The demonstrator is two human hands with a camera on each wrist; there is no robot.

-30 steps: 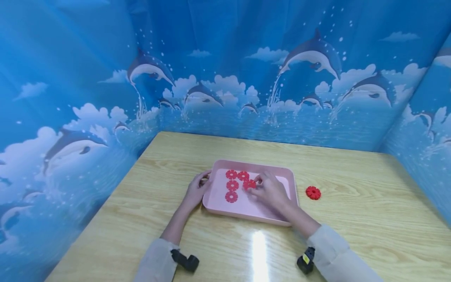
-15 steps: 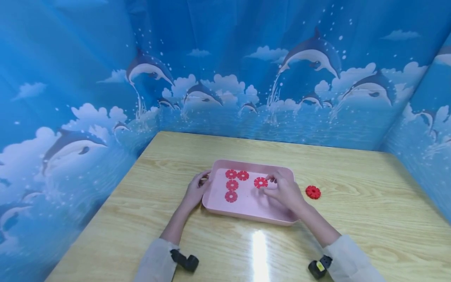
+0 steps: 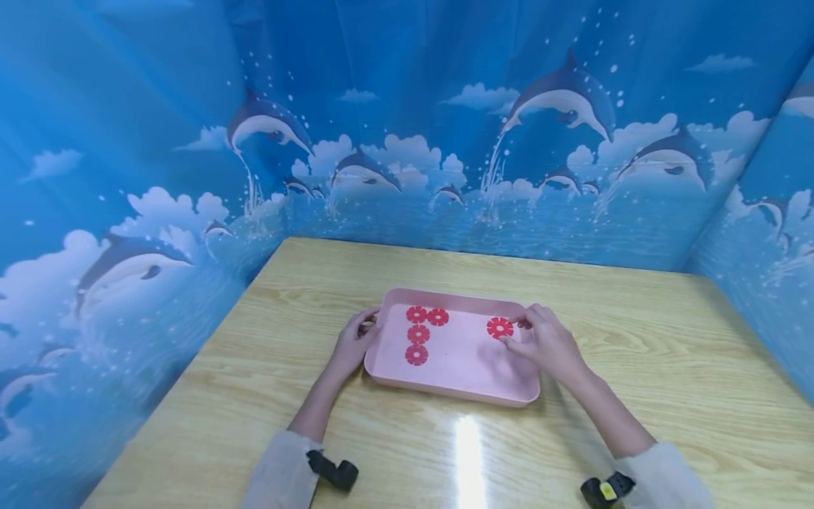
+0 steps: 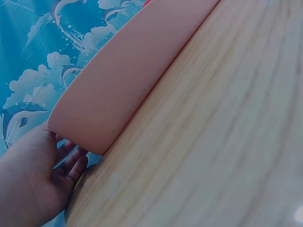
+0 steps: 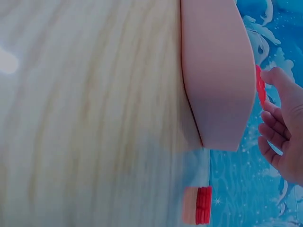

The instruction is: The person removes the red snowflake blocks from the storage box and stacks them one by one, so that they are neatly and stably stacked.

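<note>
A shallow pink tray (image 3: 454, 382) rests on the wooden table. My left hand (image 3: 355, 344) holds its left wall; in the left wrist view the fingers (image 4: 75, 163) curl at the tray's corner. Over the tray's right part, my right hand (image 3: 550, 346) pinches a red notched disc (image 3: 499, 328) between thumb and finger. The right wrist view shows that disc (image 5: 260, 86) edge-on above the rim. Several like red discs (image 3: 418, 334) lie in the tray's left half, three in a column and one beside the top one.
A short stack of red discs (image 5: 204, 205) stands on the table right of the tray, almost wholly hidden behind my right hand in the head view. A blue dolphin-print curtain (image 3: 407, 191) closes off the table's back and sides.
My right hand has moved right with the pinched disc, away from the discs on the left, and now covers the stack outside the tray. The left hand stays put.
</note>
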